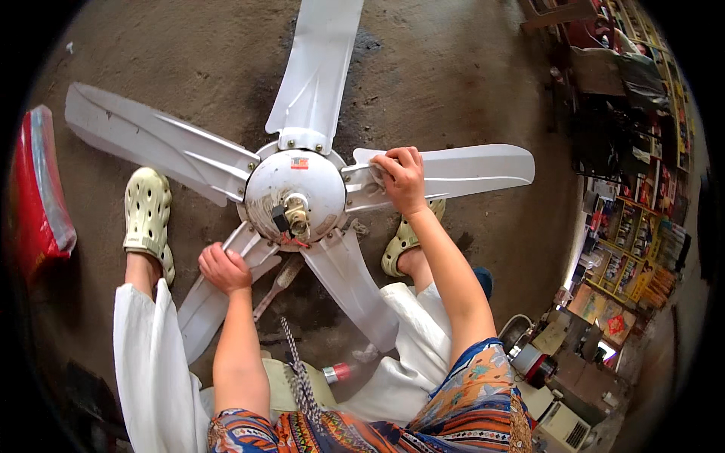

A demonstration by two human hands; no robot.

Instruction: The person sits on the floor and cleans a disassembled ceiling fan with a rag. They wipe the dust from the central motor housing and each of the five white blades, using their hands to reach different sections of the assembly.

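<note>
White five-bladed ceiling fan of painted, metal-looking sheet point(332, 75), flat on the bare brown floor point(468, 83), between the person's feet, well in from the floor's right edge where the cluttered shelves point(634, 234) stand. Glossy red plastic bag point(41, 200) toward the floor's left side.

Right hand point(402, 181): fingers drawn in narrow, pinching what looks like a crumpled grey-white rag point(375, 172) against the root of the right blade. Left hand point(225, 268): on the lower-left blade point(204, 313) near its root, fingers curled; can't tell if they grip the edge or just rest.

Handling, judged by eye: round white domed hub point(294, 177) probably holds the motor, so most weight sits there. Blades look thin, light, fairly stiff along their ribs but likely to bend if levered at the tips. Smooth paint, smudged hub; could be slippery. Weak spots: thin red wires point(304, 243) and small black block point(280, 218) by the worn metal coupling point(299, 217). Best hold: hub rim, both sides, or blade roots beside the screws. Avoid tips, wires; blade edges may be sharp.
</note>
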